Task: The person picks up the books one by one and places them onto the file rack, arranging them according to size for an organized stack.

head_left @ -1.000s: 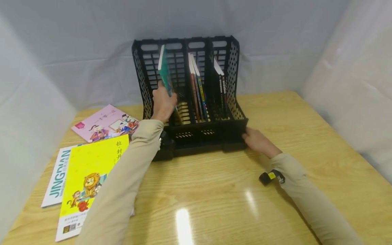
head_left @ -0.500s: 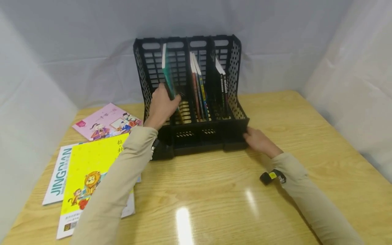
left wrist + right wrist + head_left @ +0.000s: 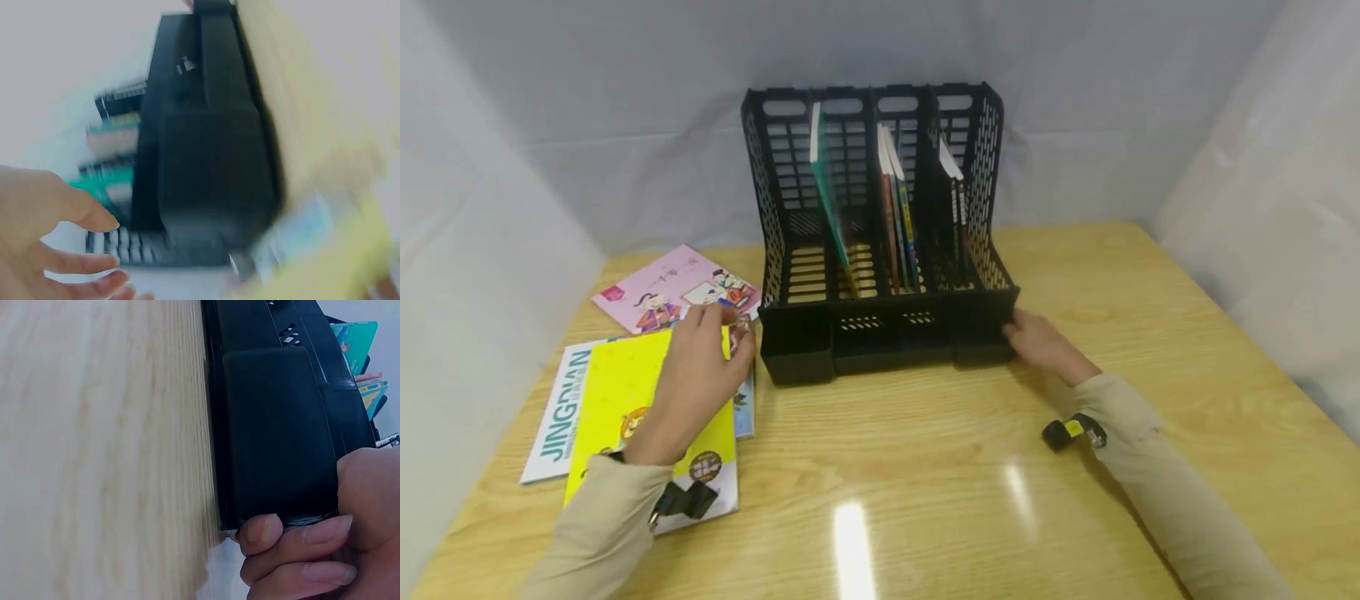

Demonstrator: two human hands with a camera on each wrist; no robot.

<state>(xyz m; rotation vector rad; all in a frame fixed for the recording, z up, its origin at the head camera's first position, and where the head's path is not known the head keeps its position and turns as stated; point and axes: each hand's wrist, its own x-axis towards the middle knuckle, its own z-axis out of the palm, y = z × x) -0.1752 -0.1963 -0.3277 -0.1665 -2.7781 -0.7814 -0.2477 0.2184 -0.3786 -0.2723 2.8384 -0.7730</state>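
A black mesh file rack [image 3: 891, 354] with upright compartments stands at the back of the table. My right hand [image 3: 1043, 346] grips its front right corner; in the right wrist view the fingers [image 3: 300, 556] curl round that corner. The teal book [image 3: 826, 187] leans in the rack's left part, apart from both hands. My left hand [image 3: 696, 375] hovers over or touches the yellow book [image 3: 610, 375], its fingers loosely bent and holding nothing; contact cannot be told. The left wrist view is blurred but shows a gap between thumb and fingers.
Around the yellow book lie a pink book [image 3: 643, 292], a white book with teal letters [image 3: 553, 408] and a partly hidden blue book [image 3: 744, 412]. Several thin books [image 3: 895, 208] and a dark pair [image 3: 958, 208] stand farther right in the rack.
My left hand has let go of the teal book and moved down and left from the rack to the yellow book. The right hand has kept its grip on the rack.
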